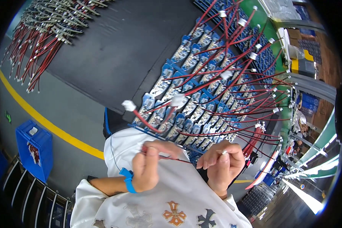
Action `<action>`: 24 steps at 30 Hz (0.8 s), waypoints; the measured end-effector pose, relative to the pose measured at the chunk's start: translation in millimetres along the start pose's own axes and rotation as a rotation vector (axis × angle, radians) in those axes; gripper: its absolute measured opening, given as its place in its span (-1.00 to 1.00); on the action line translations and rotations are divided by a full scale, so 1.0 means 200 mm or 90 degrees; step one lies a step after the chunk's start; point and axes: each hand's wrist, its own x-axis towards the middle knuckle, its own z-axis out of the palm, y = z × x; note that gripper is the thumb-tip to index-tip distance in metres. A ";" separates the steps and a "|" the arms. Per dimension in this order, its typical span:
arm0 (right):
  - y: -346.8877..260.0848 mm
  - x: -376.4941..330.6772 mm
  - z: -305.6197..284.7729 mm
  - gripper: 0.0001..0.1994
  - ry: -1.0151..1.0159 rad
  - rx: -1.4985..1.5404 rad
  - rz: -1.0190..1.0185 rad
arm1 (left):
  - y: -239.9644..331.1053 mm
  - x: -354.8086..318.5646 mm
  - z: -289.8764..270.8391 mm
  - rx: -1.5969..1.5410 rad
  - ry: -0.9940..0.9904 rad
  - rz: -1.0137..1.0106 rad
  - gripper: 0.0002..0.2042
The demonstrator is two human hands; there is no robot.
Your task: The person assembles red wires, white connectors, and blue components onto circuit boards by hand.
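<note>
Hands apart, held over the wearer's white garment (155,205), just short of the surface's near edge. Left hand (147,171) pinches a thin red-and-black cable (174,159); right hand (226,167) has a small white connector (224,152) between thumb and finger. Cable spans the gap, long axis crosswise, dipping slightly rightward; I can't tell whether it joins that connector, or which way its ends point. Open room: bare dark-grey surface (114,49), left of blue-and-white circuit boards (193,108) packed in slanting rows. Their red-and-black leads (202,86) fan mostly rightward, crowding that side.
</note>
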 end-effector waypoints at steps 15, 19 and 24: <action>-0.11 0.00 -0.06 -0.86 0.149 -0.035 -0.188 | 0.15 -0.03 -0.08 -0.167 0.114 -0.092 -0.67; -0.11 0.03 -0.06 -0.92 -0.216 -0.460 -0.309 | 0.16 0.00 -0.03 0.013 -0.042 -0.143 -0.79; -0.11 0.06 0.03 -0.72 -0.349 -0.682 -0.208 | 0.16 0.03 -0.02 0.155 -0.103 -0.190 -0.91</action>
